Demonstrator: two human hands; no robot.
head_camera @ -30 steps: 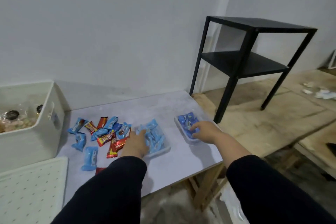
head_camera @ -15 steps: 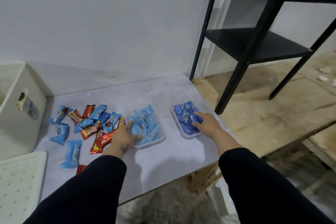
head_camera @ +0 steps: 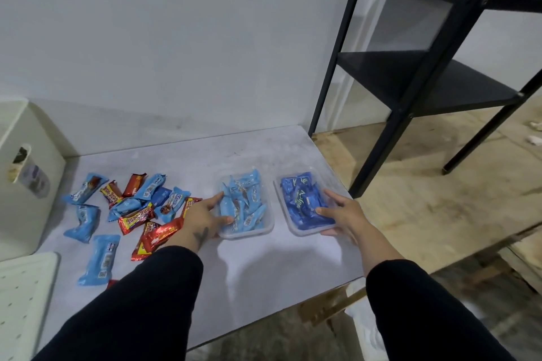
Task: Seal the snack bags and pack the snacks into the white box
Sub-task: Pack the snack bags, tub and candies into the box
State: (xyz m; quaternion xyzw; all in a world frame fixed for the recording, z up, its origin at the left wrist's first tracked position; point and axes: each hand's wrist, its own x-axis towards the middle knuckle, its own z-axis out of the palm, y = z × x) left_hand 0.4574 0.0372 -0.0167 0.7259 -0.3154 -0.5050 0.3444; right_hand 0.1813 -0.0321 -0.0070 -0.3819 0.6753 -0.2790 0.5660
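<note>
Two clear plastic trays stand side by side on the grey table (head_camera: 264, 266). The left tray (head_camera: 264, 228) holds several light blue snack packets. My left hand (head_camera: 205, 218) grips its left side, thumb at the front corner and fingers over the rim. The right tray (head_camera: 296, 231) holds dark blue packets, and my right hand (head_camera: 343, 214) grips its right front corner with fingers resting on the packets. Loose blue and red snack packets (head_camera: 132, 208) lie scattered left of the trays. The white box (head_camera: 26, 178) stands at the far left, its inside hidden.
A white perforated lid (head_camera: 20, 302) lies at the table's near left corner. A black metal shelf unit (head_camera: 434, 73) stands on the plywood floor beyond the table's right edge. The wall runs close behind the table.
My head has tilted down and right, so the white box slid towards the left edge. Both hands have settled onto the tray sides; the trays stay in place.
</note>
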